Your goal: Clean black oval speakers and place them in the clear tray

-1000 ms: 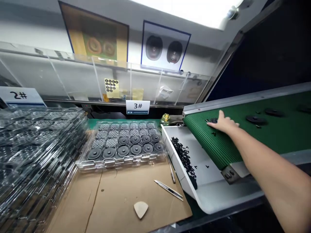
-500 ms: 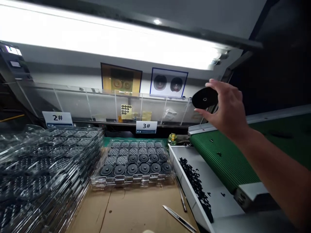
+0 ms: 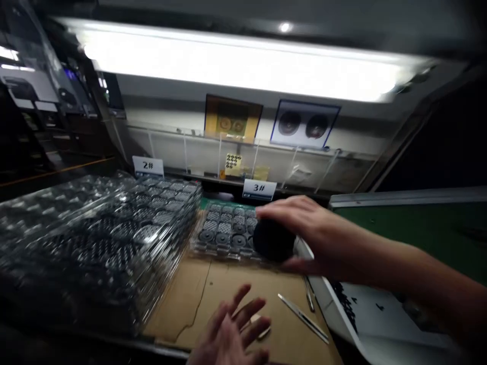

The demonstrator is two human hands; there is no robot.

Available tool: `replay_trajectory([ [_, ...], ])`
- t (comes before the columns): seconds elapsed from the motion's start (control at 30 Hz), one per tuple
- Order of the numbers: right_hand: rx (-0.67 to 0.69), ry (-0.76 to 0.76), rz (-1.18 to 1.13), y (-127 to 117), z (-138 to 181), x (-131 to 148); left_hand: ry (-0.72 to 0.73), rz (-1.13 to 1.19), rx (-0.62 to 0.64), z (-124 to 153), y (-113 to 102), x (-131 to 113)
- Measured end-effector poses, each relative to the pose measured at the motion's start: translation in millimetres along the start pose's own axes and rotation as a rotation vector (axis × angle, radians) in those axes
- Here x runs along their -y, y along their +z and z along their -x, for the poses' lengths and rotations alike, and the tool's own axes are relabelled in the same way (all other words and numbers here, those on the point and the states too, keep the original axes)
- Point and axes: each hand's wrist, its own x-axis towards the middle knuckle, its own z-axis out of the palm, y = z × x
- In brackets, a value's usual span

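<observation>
Under the long ceiling light, my cardboard-covered bench (image 3: pixel 178 304) runs toward a green conveyor belt (image 3: pixel 414 228) on my right, while stacks of clear plastic trays (image 3: pixel 95 243) fill the left side. Straight ahead, below the 3# label (image 3: pixel 259 189), a clear tray (image 3: pixel 216 238) holds rows of round black parts. A white chute (image 3: pixel 342 314) at the lower right carries small black pieces (image 3: pixel 345 304), and a utility knife (image 3: pixel 303 318) lies on the cardboard near its edge. My left hand (image 3: pixel 228 329) is low over the cardboard, wide open with the fingers spread, holding nothing. My right hand (image 3: pixel 300 228) is closed partway around a black disc (image 3: pixel 273 242), with my fingers over the top and my thumb beneath, above the near right part of the tray. The disc is blurred, but it looks light, stiff and matte, unlikely to slip much. I'd judge its rim the best place to hold it, keeping my fingers off its face.
</observation>
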Motion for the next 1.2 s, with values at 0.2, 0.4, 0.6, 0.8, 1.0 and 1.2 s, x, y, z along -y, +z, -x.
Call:
replay_trajectory([
  [0.2, 0.318, -0.081, -0.554, 61.2, 25.7, 48.3, -0.182, 0.235, 0.184, -1.5, 7.8, 18.7],
  [0.4, 0.354, 0.029, -0.903, 109.2, 45.0, 59.0, -0.303, 0.281, 0.074, 12.1, -26.0, 28.6],
  [0.6, 0.239, 0.716, -0.625, 212.5, 89.4, 62.3, -0.119, 0.439, -0.228, 18.3, -51.3, 19.1],
  [0.8, 0.185, 1.098, -0.45, 328.7, 139.5, 105.4, -0.033, 0.503, -0.565, 21.7, -66.1, 11.5],
  [1.0, 0.084, 1.201, -0.458, 334.3, 151.5, 135.0, -0.011, 0.534, -0.669, 13.1, -75.1, 8.0],
  [1.2, 0.09, 1.206, -0.627, 331.3, 158.7, 130.2, -0.003, 0.453, -0.699, 2.3, -81.1, 6.0],
])
